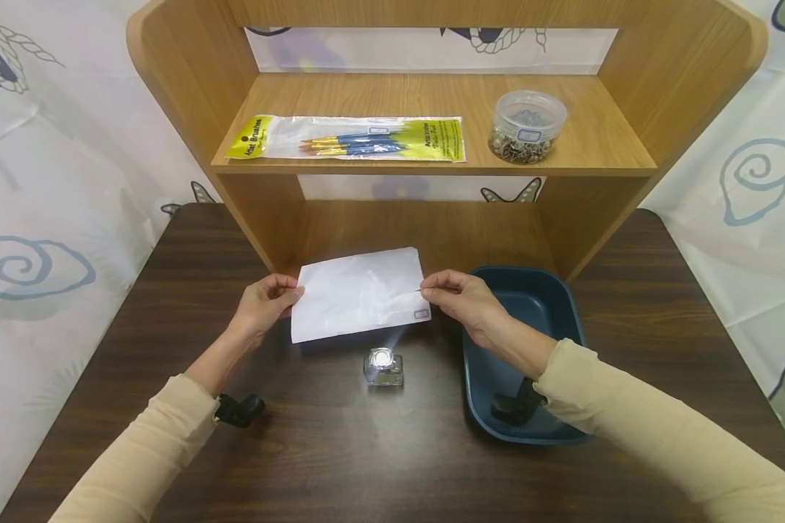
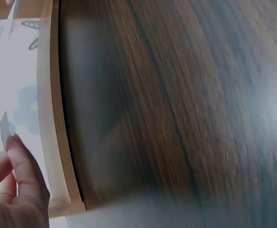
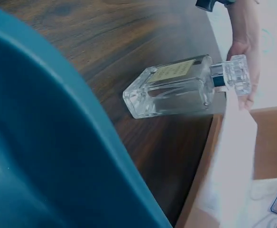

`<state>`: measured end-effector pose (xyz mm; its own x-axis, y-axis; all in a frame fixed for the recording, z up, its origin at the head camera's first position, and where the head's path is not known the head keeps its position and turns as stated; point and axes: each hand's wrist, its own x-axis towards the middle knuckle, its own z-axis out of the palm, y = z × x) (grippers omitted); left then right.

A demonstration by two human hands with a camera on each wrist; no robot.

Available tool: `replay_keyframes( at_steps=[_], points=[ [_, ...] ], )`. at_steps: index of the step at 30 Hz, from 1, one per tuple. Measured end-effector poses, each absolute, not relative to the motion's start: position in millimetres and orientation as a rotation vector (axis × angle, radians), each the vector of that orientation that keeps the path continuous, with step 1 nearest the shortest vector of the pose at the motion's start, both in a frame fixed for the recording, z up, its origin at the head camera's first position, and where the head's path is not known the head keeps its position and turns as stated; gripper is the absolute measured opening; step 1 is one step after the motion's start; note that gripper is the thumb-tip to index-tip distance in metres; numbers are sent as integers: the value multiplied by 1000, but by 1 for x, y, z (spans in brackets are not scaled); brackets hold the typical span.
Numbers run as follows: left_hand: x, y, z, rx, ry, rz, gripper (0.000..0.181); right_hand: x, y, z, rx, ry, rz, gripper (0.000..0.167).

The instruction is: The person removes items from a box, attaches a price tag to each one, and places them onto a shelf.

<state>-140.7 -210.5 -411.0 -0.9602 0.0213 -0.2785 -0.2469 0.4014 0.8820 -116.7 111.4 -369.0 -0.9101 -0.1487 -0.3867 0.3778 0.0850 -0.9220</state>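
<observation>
A white paper sheet, with a small printed label at its lower right corner, is held up between both hands. My left hand pinches its left edge; in the left wrist view, the left hand shows thumb and finger on the edge. At the opposite edge my right hand pinches the sheet. A thin dark sliver shows at the right fingertips, too small to identify. Just below the sheet stands a clear glass bottle with a faceted cap and pale label, also upright beside the paper in the right wrist view.
A blue tray sits under my right forearm. Behind the sheet rises a wooden shelf, holding a packet of artist brushes and a clear jar of small metal pieces. All stand on a dark wooden table.
</observation>
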Motion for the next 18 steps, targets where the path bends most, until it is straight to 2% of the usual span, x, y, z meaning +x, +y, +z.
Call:
replay_keyframes(
  at_steps=[18],
  points=[
    [-141,-226,-435,-84,2664,1220,24,-97,129,-366,199,1920,-1895,10]
  ],
)
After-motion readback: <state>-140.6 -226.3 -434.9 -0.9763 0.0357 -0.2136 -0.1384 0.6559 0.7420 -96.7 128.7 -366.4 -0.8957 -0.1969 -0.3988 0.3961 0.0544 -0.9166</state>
